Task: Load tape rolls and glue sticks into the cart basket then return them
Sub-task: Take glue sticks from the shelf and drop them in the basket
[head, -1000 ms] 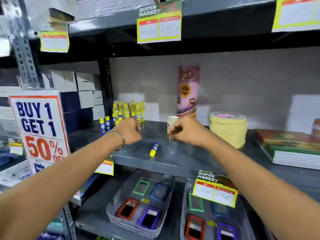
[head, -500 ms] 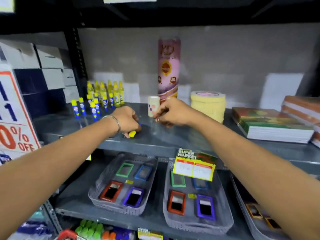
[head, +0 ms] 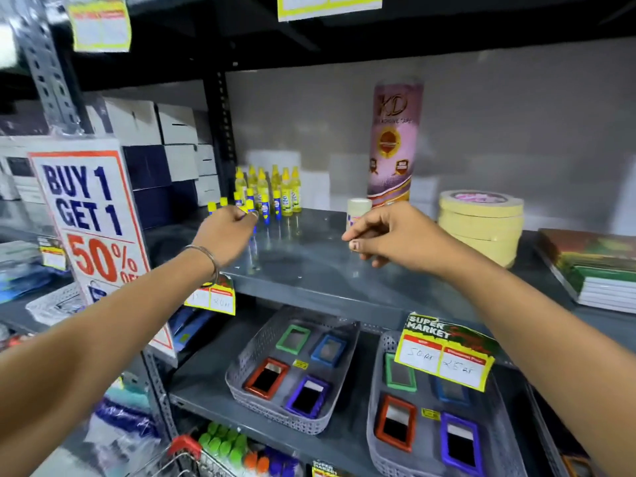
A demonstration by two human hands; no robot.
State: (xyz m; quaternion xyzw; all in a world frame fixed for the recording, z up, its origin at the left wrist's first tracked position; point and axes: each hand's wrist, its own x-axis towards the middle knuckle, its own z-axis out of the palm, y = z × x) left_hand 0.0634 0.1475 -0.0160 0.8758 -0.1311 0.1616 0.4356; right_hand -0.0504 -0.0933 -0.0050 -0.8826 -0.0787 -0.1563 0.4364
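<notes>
My left hand [head: 225,232] is closed on a blue glue stick with a yellow cap, holding it upright at the row of glue sticks [head: 265,208] on the grey shelf [head: 309,270]. My right hand [head: 389,237] hovers over the shelf with its fingers curled and nothing visible in them. It is just in front of a small white tape roll [head: 358,207] that stands on end. A stack of wide cream tape rolls [head: 481,223] sits to the right. The cart basket [head: 184,449] shows only its red handle and wire rim at the bottom edge.
Yellow glue bottles [head: 275,185] stand behind the glue sticks. A tall pink tape tube [head: 395,142] rises behind the small roll, and notebooks [head: 599,266] lie far right. A "Buy 1 Get 1" sign [head: 86,218] hangs at the left. Trays of coloured frames [head: 296,370] fill the lower shelf.
My left hand picked the lying glue stick off the shelf and carried it back left to the row. My right hand has drawn slightly away from the small tape roll.
</notes>
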